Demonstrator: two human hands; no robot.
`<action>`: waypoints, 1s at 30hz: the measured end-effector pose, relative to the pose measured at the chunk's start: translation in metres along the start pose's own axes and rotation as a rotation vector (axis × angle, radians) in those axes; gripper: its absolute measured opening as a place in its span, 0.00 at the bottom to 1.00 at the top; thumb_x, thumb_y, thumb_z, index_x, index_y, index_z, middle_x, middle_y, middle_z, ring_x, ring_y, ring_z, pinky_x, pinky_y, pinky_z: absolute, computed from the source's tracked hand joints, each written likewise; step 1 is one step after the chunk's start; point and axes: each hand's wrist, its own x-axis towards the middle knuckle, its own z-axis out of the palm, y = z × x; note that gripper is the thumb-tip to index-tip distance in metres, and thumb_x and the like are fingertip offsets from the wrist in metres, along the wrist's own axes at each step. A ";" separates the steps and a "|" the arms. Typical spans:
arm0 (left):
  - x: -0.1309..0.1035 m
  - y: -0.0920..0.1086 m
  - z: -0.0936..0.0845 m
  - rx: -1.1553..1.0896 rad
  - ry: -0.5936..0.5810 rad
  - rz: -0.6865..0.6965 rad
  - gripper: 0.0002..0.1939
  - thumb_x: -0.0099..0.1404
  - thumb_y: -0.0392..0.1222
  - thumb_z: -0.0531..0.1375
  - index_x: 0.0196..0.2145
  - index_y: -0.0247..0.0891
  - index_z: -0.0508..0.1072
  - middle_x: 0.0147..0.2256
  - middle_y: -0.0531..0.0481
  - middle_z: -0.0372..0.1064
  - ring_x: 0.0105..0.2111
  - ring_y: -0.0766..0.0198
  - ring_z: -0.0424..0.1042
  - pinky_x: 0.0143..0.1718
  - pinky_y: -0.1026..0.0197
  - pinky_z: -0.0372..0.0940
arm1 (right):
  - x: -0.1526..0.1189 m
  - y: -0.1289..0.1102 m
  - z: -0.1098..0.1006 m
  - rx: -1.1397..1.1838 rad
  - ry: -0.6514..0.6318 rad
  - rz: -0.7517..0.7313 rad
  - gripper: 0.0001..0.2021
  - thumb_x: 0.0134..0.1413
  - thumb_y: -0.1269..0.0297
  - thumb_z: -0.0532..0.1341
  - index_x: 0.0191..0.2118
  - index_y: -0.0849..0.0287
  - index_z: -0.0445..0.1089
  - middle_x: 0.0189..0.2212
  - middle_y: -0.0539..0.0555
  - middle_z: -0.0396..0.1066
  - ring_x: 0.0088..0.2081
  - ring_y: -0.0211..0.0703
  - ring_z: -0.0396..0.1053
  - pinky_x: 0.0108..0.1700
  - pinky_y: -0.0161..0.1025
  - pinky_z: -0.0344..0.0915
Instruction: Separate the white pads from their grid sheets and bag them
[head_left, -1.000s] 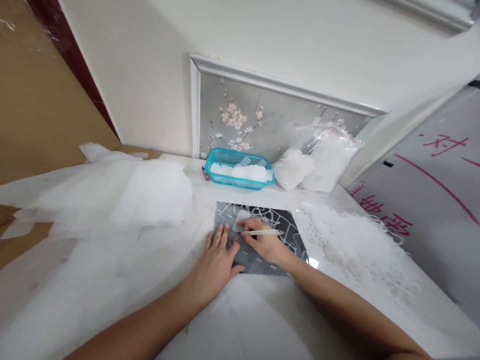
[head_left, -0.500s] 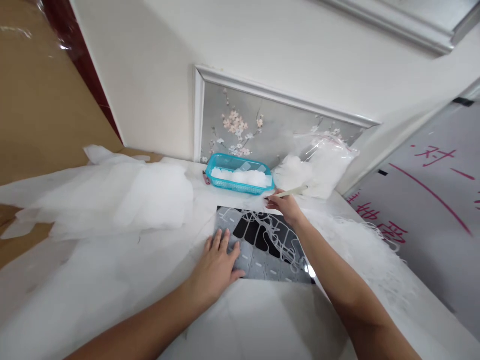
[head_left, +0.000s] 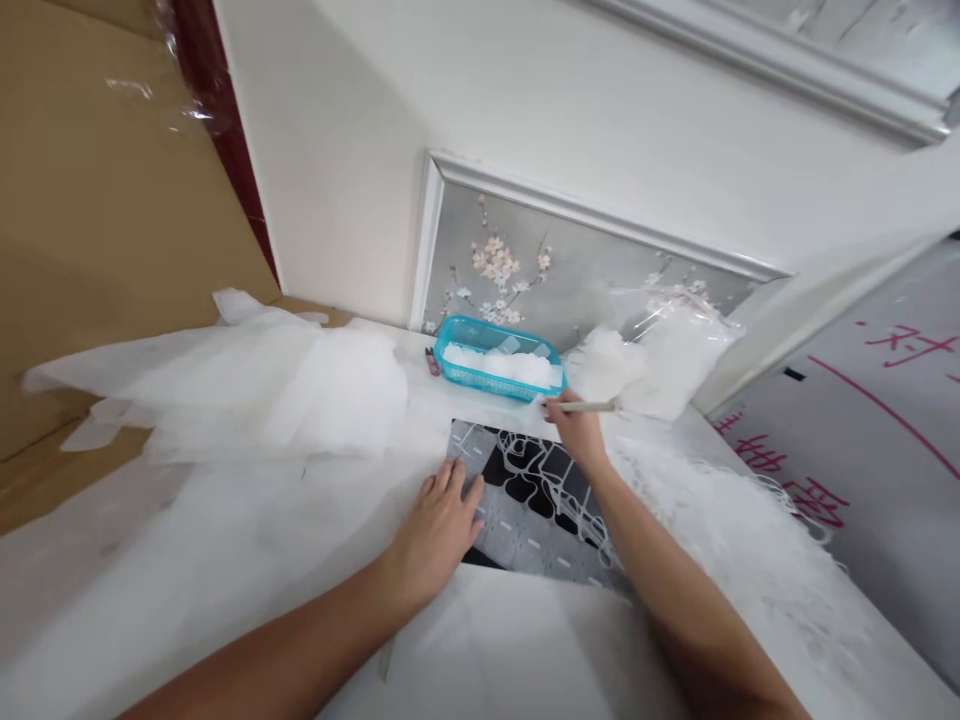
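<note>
My left hand (head_left: 444,520) lies flat with fingers spread on a translucent grey sheet (head_left: 517,535) with rows of rounded, slotted cut-outs. Under the sheet is a black board (head_left: 484,559), showing through gaps and at the near edge. Loose white strands (head_left: 551,485) tangle across the sheet. My right hand (head_left: 579,430) pinches a slim pale pen-like tool (head_left: 592,407), just beyond the sheet's far edge. A small whitish bit is near its fingertips, too small to make out. Right behind that hand stands a blue plastic basket (head_left: 501,388) holding white pieces.
White sheets (head_left: 300,390) are piled at the left, near cardboard (head_left: 97,200). A clear bag of white material (head_left: 667,355) leans by the wall. White stringy scraps (head_left: 735,540) heap at the right, beside a board with red writing (head_left: 885,440). A small pink-handled tool (head_left: 432,362) lies beside the basket.
The view has shifted, so the scene sits further right. The tool in my right hand lies more level. A black strip now shows below my left hand, which stays flat on the sheet.
</note>
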 end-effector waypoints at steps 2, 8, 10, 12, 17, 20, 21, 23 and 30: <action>-0.001 0.001 -0.001 0.010 -0.015 -0.006 0.28 0.67 0.42 0.58 0.61 0.27 0.62 0.62 0.29 0.52 0.63 0.44 0.52 0.59 0.48 0.55 | -0.028 -0.007 0.018 -0.168 -0.103 -0.231 0.07 0.55 0.65 0.59 0.27 0.59 0.61 0.37 0.56 0.73 0.36 0.44 0.69 0.44 0.43 0.66; -0.001 0.003 -0.007 0.004 -0.087 -0.045 0.31 0.66 0.44 0.60 0.61 0.21 0.62 0.62 0.27 0.50 0.63 0.43 0.51 0.61 0.48 0.54 | -0.082 -0.017 0.053 -0.408 -0.514 -0.518 0.07 0.62 0.68 0.52 0.39 0.58 0.67 0.41 0.56 0.72 0.43 0.45 0.69 0.45 0.42 0.64; -0.002 0.003 -0.009 0.002 -0.088 -0.060 0.31 0.66 0.43 0.60 0.62 0.23 0.62 0.62 0.27 0.50 0.63 0.43 0.51 0.61 0.48 0.54 | -0.085 -0.013 0.054 -0.323 -0.543 -0.468 0.05 0.61 0.69 0.55 0.34 0.58 0.66 0.44 0.55 0.72 0.46 0.44 0.68 0.49 0.41 0.63; -0.003 0.003 -0.010 0.012 -0.075 -0.060 0.31 0.65 0.44 0.61 0.62 0.25 0.62 0.62 0.27 0.50 0.63 0.43 0.52 0.61 0.47 0.53 | -0.084 -0.009 0.053 -0.259 -0.557 -0.435 0.06 0.59 0.69 0.57 0.30 0.59 0.65 0.45 0.55 0.71 0.50 0.44 0.67 0.52 0.42 0.61; -0.004 0.005 -0.012 0.044 -0.061 -0.062 0.30 0.66 0.46 0.60 0.61 0.26 0.63 0.62 0.28 0.52 0.62 0.42 0.54 0.60 0.42 0.52 | -0.080 -0.007 0.053 -0.215 -0.607 -0.421 0.08 0.58 0.70 0.58 0.27 0.60 0.63 0.43 0.56 0.69 0.53 0.44 0.64 0.53 0.43 0.60; -0.004 0.006 -0.012 0.048 -0.080 -0.069 0.31 0.66 0.46 0.59 0.62 0.26 0.61 0.62 0.28 0.51 0.63 0.42 0.53 0.59 0.43 0.54 | -0.079 -0.006 0.053 -0.220 -0.590 -0.435 0.07 0.57 0.70 0.58 0.28 0.59 0.63 0.44 0.55 0.69 0.51 0.44 0.65 0.53 0.43 0.60; -0.004 0.006 -0.013 0.047 -0.090 -0.071 0.31 0.67 0.46 0.59 0.62 0.27 0.61 0.62 0.28 0.51 0.63 0.42 0.52 0.59 0.44 0.55 | -0.079 -0.006 0.054 -0.222 -0.584 -0.437 0.07 0.57 0.70 0.58 0.28 0.59 0.63 0.44 0.55 0.69 0.51 0.44 0.65 0.53 0.43 0.61; -0.005 0.006 -0.013 0.050 -0.107 -0.077 0.31 0.67 0.46 0.59 0.63 0.27 0.61 0.63 0.28 0.50 0.63 0.42 0.52 0.59 0.44 0.55 | -0.082 -0.006 0.055 -0.243 -0.569 -0.452 0.07 0.57 0.71 0.58 0.28 0.59 0.63 0.44 0.55 0.69 0.51 0.44 0.65 0.53 0.43 0.61; -0.004 0.006 -0.010 0.069 -0.109 -0.073 0.30 0.68 0.47 0.57 0.63 0.28 0.60 0.63 0.28 0.48 0.64 0.41 0.51 0.60 0.44 0.53 | -0.096 -0.006 0.063 -0.535 -0.564 -0.804 0.07 0.62 0.73 0.49 0.38 0.62 0.64 0.45 0.63 0.68 0.49 0.51 0.63 0.55 0.51 0.59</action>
